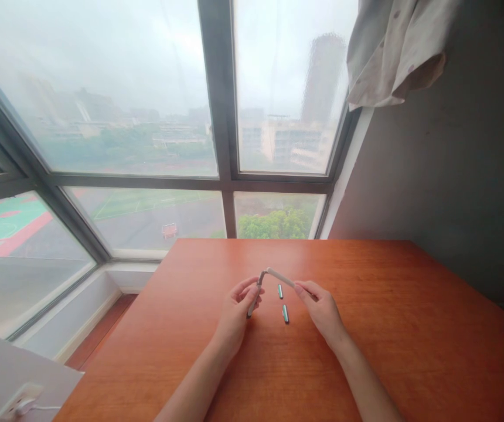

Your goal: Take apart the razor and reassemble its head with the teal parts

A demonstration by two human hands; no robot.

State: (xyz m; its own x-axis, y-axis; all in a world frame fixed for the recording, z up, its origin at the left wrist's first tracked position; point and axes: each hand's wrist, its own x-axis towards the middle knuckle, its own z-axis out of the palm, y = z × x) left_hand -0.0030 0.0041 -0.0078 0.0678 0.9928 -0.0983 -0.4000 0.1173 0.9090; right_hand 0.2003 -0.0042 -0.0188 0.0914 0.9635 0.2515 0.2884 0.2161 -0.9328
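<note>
Both hands hold a slim, pale grey stick-like device [281, 276], bent at an angle near its top; its exact kind I cannot tell. My left hand [237, 308] is closed around the shorter, darker-ended section, which points down toward the table. Between the thumb and fingers of my right hand [322, 310], the far end of the longer pale section is pinched. Two small cylinders that look like batteries, dark with green, lie on the table between my hands: one battery [280, 291] farther away, the other battery [285, 314] closer to me.
A reddish-brown wooden table [392, 340] spreads under my hands. Large grey-framed windows [221, 117] rise behind its far edge. A pale curtain [397, 53] hangs at upper right beside a grey wall [445, 170]. At lower left a plug sits in a wall socket [21, 404].
</note>
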